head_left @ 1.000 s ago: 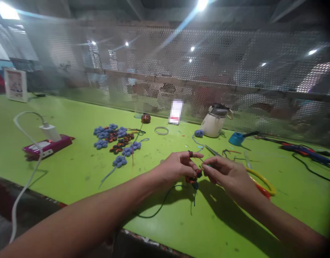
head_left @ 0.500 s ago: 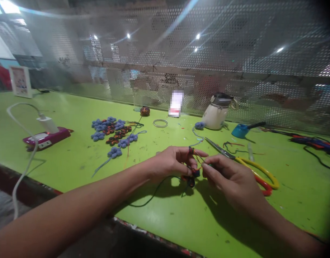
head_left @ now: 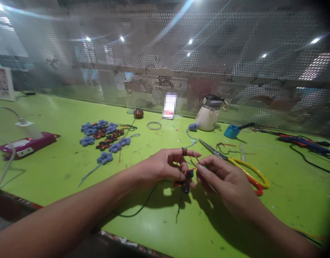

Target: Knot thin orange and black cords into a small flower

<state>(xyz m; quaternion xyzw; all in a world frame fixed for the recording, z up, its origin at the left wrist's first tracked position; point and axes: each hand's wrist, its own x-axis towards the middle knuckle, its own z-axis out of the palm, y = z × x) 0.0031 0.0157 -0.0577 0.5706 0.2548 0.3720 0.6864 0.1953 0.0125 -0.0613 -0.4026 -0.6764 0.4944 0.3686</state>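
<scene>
My left hand (head_left: 166,165) pinches a small crocheted piece (head_left: 185,182) of dark yarn flecked with orange and red between thumb and fingers. Yarn (head_left: 184,152) is wrapped round its raised index finger, and a dark strand trails down to the table. In my right hand (head_left: 224,177) is a thin crochet hook (head_left: 195,157), its tip by the yarn just above the piece; most of its handle is hidden by the fingers. Right beside that hand lie scissors (head_left: 245,166) with yellow and red handles.
Blue and dark-orange crocheted flowers (head_left: 104,157) lie at left, near a yarn ball (head_left: 138,114) and a ring (head_left: 154,125). Behind stand a phone (head_left: 169,105) and white bottle (head_left: 208,116). A blue pot (head_left: 231,131), yarn bundle (head_left: 307,141) and purple power strip (head_left: 33,144) also occupy the green table.
The view has shifted, so the table items sit further left. The crocheted piece has turned slightly in my left hand, and its loose tail hangs lower. The hook tip stands more upright.
</scene>
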